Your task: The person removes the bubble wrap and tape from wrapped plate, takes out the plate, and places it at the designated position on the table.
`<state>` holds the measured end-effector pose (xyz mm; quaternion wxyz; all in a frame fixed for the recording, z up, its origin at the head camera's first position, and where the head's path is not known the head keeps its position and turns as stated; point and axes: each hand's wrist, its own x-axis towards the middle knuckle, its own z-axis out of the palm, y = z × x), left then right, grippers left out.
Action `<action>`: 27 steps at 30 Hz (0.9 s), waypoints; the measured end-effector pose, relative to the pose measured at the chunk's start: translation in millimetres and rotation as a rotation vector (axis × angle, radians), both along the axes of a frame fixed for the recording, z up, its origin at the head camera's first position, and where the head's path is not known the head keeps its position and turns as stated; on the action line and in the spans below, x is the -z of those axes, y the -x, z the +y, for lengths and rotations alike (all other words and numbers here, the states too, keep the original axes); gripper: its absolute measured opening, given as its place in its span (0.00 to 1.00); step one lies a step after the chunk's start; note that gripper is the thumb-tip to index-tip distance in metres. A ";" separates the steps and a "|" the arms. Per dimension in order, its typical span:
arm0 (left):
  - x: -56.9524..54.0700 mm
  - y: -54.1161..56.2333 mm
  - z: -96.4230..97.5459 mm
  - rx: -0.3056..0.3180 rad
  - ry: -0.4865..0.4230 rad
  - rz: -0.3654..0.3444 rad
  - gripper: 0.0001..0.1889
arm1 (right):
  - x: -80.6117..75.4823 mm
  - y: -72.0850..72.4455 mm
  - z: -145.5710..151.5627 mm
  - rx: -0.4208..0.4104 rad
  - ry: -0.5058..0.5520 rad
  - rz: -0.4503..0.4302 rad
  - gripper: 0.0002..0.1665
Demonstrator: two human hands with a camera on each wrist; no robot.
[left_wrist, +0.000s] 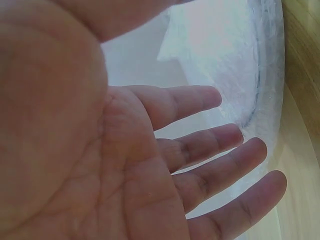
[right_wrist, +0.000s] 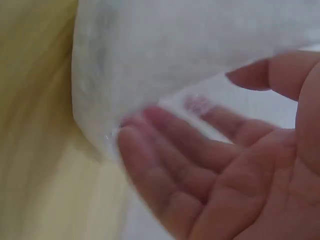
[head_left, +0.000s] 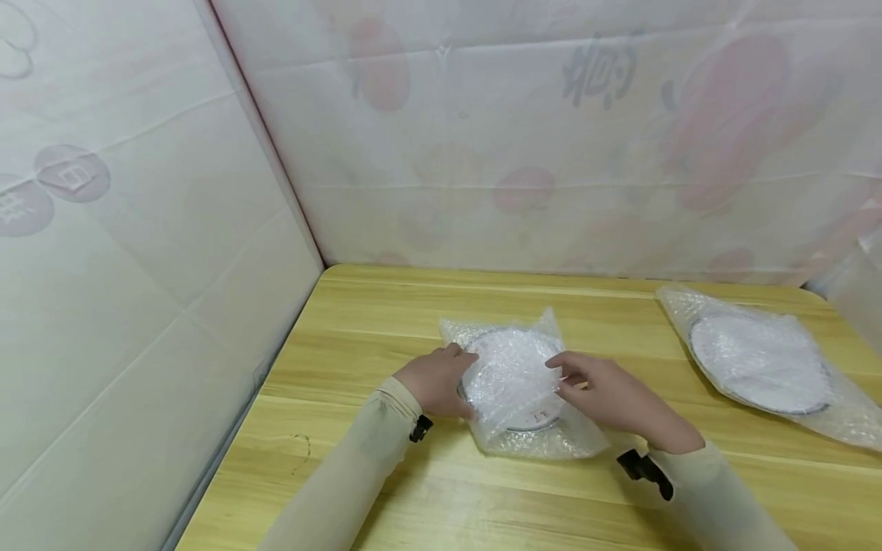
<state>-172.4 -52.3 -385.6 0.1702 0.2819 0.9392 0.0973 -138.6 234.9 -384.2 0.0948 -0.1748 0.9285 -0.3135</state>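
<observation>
A round white plate [head_left: 539,419] with a dark rim line and small red marks lies on the table, largely covered by bubble wrap [head_left: 510,375]. At its left edge, my left hand [head_left: 437,380] rests against the wrapped rim. The left wrist view shows that hand's fingers [left_wrist: 227,165] spread and nearly straight beside the wrap. My right hand [head_left: 606,390] is at the plate's right side, fingertips at a loose edge of the wrap. In the right wrist view, its thumb and fingers [right_wrist: 175,145] stand apart, one fingertip showing through the film.
A second bubble-wrapped round plate [head_left: 765,360] lies at the right of the wooden table [head_left: 386,306]. Printed cloth walls [head_left: 448,138] stand behind the table and along its left side. Dark straps [head_left: 646,473] sit on the cuffs.
</observation>
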 end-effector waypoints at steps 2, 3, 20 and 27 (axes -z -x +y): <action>-0.4 0.5 -0.2 -0.002 0.002 -0.002 0.48 | 0.2 3.9 4.5 0.019 0.105 -0.124 0.28; -0.5 0.8 -0.3 -0.002 0.004 -0.004 0.47 | 0.6 6.2 6.7 0.037 0.158 -0.189 0.31; 0.1 -1.0 -5.0 0.015 -0.007 -0.014 0.42 | 42.3 38.9 25.7 0.218 0.831 -0.614 0.44; 1.2 0.3 -4.5 0.009 -0.019 -0.029 0.39 | 32.6 33.4 29.3 0.153 0.528 -0.489 0.45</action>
